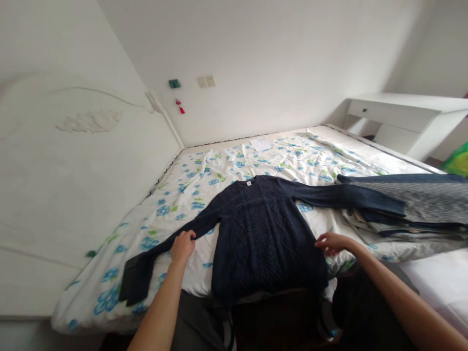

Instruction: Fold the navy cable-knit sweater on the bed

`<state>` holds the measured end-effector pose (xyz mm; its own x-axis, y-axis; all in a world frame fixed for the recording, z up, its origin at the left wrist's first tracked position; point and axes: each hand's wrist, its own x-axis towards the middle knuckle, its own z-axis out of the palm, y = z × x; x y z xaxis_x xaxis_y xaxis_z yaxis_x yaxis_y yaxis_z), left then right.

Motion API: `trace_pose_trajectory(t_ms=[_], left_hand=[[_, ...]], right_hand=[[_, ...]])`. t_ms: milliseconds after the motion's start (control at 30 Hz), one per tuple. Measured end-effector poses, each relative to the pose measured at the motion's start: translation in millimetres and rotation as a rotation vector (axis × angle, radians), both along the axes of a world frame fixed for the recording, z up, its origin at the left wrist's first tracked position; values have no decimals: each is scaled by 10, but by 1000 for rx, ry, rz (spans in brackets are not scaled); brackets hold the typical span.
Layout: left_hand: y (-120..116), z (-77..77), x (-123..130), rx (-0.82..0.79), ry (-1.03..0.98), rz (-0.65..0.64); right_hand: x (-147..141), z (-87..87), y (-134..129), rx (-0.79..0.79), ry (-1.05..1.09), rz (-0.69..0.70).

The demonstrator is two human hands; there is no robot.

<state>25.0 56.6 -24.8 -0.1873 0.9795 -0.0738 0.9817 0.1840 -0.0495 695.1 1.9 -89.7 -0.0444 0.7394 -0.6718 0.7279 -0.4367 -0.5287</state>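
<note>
Navy cable-knit sweater [261, 234] lying flat across a floral quilt [234, 163] at lower centre of the frame, its sleeves spread wide; left hand [182, 246] closed, pinching the left-hand sleeve [208, 222] to keep it straight; right hand [332, 243] half open, fingertips resting lightly on the sweater's side edge; far sleeve reaches a stack of folded clothes [427, 202] at right.

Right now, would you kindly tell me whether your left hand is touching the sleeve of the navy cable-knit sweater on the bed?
Touching: the head view shows the left hand gripping the navy sweater's sleeve, its fingers pressed on the knit.
</note>
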Motion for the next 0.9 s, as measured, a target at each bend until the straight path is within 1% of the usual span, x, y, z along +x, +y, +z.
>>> trace_pose_trajectory(t_ms=[33,100,167,267,367,467,500,567,633,700,733,800,833,900], left_hand=[[4,6,-42,-3,6,22],[3,17,-136,-16,8,77],[-3,33,-244,-2,10,136],[-13,56,-390,1,-37,192],[-33,41,-437,-109,-154,163],[-67,30,-412,-198,-258,94],[-83,45,-415,-194,-276,81],[-132,108,-469,-121,-263,88],[-219,189,-598,6,-183,156],[-354,241,-789,107,-65,285],[-433,249,-898,128,-15,357],[-591,238,-1120,129,43,490],[-657,232,-1225,109,40,529],[-741,248,-1404,57,-8,545]], right_hand=[[-138,-73,-51,-52,6,35],[-271,-153,-118,-62,19,93],[-258,-147,-141,-65,33,153],[-117,-72,-148,-160,24,207],[12,-46,-164,-228,14,147],[31,-92,-170,-234,-92,144],[15,-112,-168,-220,-125,154],[-28,-144,-160,-181,-157,170],[-58,-160,-152,-153,-159,172],[-62,-168,-142,-144,-146,166],[-57,-170,-137,-142,-135,161],[-39,-180,-125,-132,-116,154],[-31,-188,-119,-123,-110,154],[-21,-210,-104,-102,-105,162]])
